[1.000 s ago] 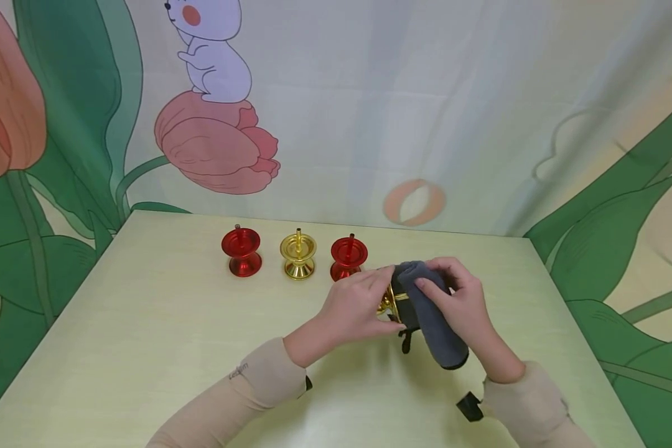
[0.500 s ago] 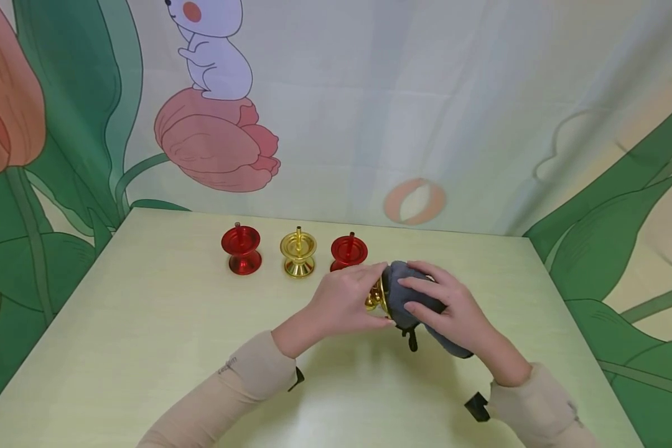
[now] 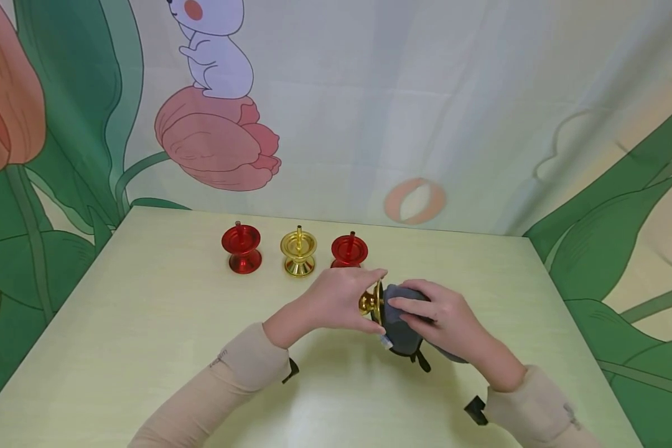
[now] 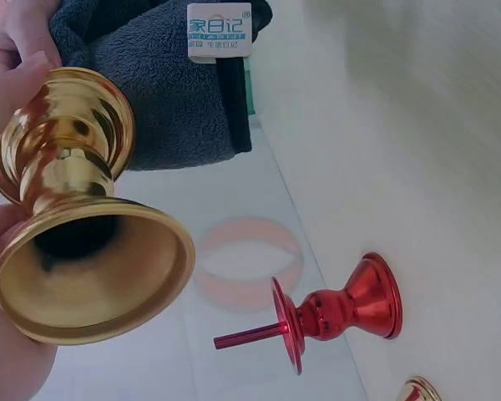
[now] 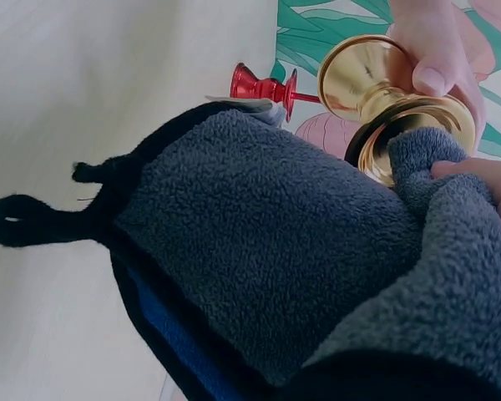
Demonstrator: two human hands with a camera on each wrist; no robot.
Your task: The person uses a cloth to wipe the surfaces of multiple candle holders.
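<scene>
Tipped onto its side above the table, a shiny gold candle holder [image 3: 368, 303] is gripped at its dish end by my left hand [image 3: 336, 300]. The left wrist view shows its hollow flared base [image 4: 92, 271] facing that camera. My right hand [image 3: 445, 314] holds a dark grey towel [image 3: 403, 333] with black edging and a hanging loop [image 5: 37, 221]. Its fingers press a bunched part of the towel against the inside of the holder's dish [image 5: 376, 154]. The dish's centre is covered by cloth.
Behind my hands, a red candle holder [image 3: 242, 249], a gold candle holder [image 3: 299, 252] and another red candle holder [image 3: 350, 249] stand upright in a row. My left hand partly covers the right one's base. A printed curtain [image 3: 336, 124] hangs behind the pale table [image 3: 145, 323].
Both hands have shifted a little left, bringing the held holder along. My right fingers have moved from the towel's top onto the part against the dish, and the towel's loop end has swung lower.
</scene>
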